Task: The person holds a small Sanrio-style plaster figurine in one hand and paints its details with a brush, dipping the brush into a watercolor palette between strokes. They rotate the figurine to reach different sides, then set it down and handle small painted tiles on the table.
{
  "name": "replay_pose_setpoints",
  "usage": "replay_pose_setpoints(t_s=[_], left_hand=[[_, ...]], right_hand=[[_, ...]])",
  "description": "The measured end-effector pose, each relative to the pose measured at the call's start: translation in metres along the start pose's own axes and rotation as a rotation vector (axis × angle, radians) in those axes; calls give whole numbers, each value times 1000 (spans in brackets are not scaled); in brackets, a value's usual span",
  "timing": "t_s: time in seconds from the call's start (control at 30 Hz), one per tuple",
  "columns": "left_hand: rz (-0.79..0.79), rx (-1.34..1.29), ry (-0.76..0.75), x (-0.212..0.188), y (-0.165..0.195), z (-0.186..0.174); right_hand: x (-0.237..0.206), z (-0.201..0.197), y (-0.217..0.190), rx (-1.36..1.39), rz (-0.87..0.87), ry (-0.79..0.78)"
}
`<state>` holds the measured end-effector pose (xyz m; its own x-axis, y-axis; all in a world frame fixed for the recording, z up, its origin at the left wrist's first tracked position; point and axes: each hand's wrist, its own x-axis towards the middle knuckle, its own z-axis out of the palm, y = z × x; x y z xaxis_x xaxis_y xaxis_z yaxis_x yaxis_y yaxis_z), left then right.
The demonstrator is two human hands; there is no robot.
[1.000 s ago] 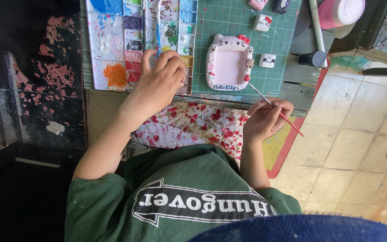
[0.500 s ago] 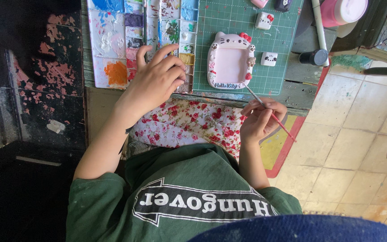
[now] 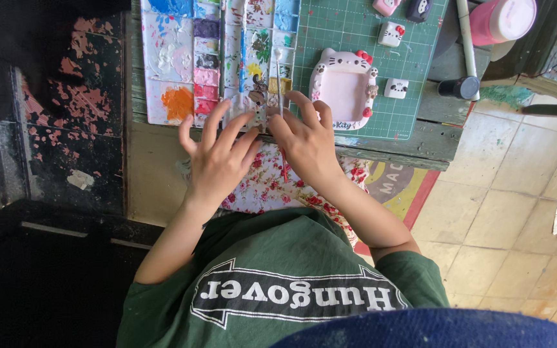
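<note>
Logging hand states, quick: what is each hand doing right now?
Left hand: open, fingers spread, resting on the paint-smeared white plastic palette.
Right hand: closed on a thin wooden-handled paintbrush, tip over the palette.

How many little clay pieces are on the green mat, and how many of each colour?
White pieces: 2
Pink pieces: 1
Dark pieces: 1
Pink cat frame: 1
Total: 5

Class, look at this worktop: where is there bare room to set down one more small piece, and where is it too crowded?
Bare cutting mat shows between the paint palette and the small cat tiles, above the pink cat frame. Bare table lies right of the mat's lower corner. It is crowded where the left hand and the right hand, holding a brush, meet at the palette.
</note>
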<state>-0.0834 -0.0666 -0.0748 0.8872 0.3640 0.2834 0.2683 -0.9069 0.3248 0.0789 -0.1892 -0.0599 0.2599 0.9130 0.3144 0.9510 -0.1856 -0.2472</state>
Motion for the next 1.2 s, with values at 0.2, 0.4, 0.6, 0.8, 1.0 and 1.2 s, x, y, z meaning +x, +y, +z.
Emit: replay_pose_setpoints(t_s=[0.2,0.4,0.6,0.8,1.0,1.2], left_hand=[[-34,-63,-12,3,1,11],[-23,23,-26,6,8,14],[-35,89,-29,7,16,21],[-22,81,-29,10,13,26],[-26,41,-34,10,12,24],[-35,-7,-23,14,10,20]], right_hand=[[7,-2,4,12,42,-66],[14,-2,9,37,33,-129],[10,5,16,16,19,-112],[17,0,20,24,41,-29],[25,-35,37,99,57,71],[22,-19,21,124,-6,-46]])
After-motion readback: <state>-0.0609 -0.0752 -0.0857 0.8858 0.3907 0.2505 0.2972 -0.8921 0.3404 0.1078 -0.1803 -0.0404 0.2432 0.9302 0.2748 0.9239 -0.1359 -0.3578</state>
